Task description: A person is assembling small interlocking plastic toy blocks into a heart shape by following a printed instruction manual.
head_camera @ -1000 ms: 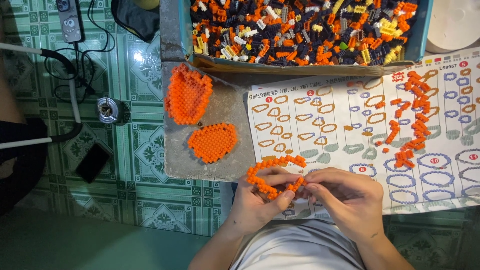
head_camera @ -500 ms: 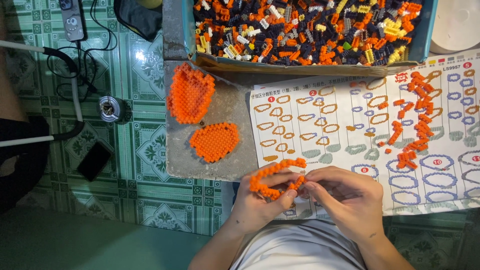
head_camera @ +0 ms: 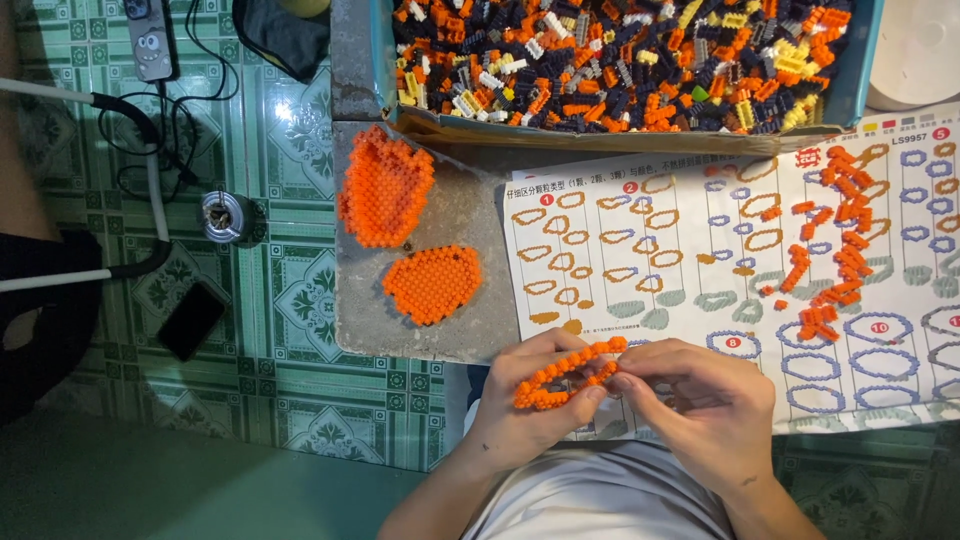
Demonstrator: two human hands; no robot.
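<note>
At twelve o'clock, a blue box [head_camera: 858, 95] is holding mixed small bricks [head_camera: 620, 60]; at six, the left hand [head_camera: 520, 410] and right hand [head_camera: 705, 410] are pinching shut on an orange brick ring [head_camera: 565, 372].

2 flat orange brick panels [head_camera: 386, 186], 1 brick ring [head_camera: 565, 373], 1 box [head_camera: 385, 60], 1 instruction sheet [head_camera: 640, 250], 2 phones [head_camera: 150, 40]

Brick box [head_camera: 405, 95] sits behind the instruction sheet [head_camera: 700, 240]; two flat brick panels [head_camera: 385, 187] lie left of it, on a slab [head_camera: 470, 200].

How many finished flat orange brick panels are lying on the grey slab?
2: a larger orange panel at the slab's upper left, a smaller orange panel just below it. None seem hidden.
</note>
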